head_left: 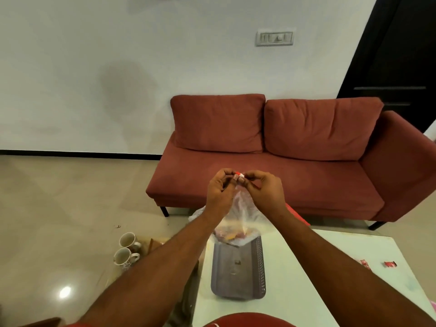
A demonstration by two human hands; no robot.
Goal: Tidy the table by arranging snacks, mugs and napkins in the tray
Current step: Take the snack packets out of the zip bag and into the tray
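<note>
Home living room: sofa [271,161], low table [306,267].

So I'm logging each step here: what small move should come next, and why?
Probably lower the clear snack bag into the grey tray. Both hands pinch its red-and-white top, and its bottom hangs at the tray's far end.

— What stands at the back of the room?

— A rust-red fabric sofa [283,166] on thin black legs, with two loose back cushions, set against a plain white wall [118,79].

— Anything on that wall?

— A grey switch plate [275,37] above the sofa, and a black skirting strip [77,153] along the bottom.

— And to the right?

— A dark door [396,55], just behind the sofa's arm.

— The floor?

— Glossy beige tiles [59,208], with one bright lamp reflection [65,292] near the lower left.
</note>
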